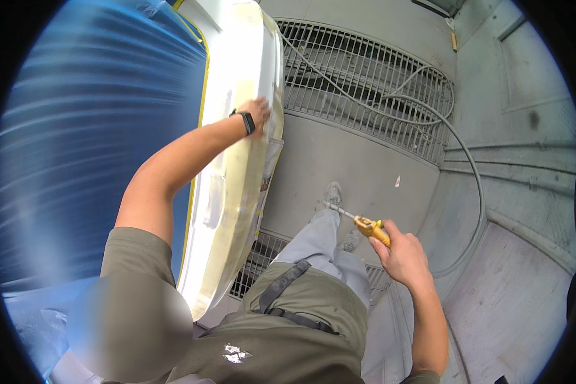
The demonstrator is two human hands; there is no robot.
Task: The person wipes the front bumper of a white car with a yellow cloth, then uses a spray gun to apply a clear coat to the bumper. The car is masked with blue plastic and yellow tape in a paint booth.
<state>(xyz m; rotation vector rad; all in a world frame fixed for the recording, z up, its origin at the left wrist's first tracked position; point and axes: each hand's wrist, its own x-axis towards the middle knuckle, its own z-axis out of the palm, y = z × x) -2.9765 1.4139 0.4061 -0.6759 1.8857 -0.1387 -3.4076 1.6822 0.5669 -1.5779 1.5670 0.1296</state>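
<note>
My left hand [260,115] lies against the outer face of a white, yellowish-patched car bumper [235,169], with a black wristband [248,123] on the wrist. Its fingers look laid out flat on the surface, though somewhat blurred, and I see nothing in them. Out to the right, my right hand [406,257] grips a yellow air blow gun [372,230] by its handle. The thin metal nozzle [340,210] points away to the left, above the floor and apart from the bumper.
Blue masking film [102,141] with yellow tape edging covers the car body at left. A grey hose [473,166] loops over the metal floor grating [339,73] and down the right side. Grey wall panels [518,256] stand at right. My shoes [333,192] are on grey flooring.
</note>
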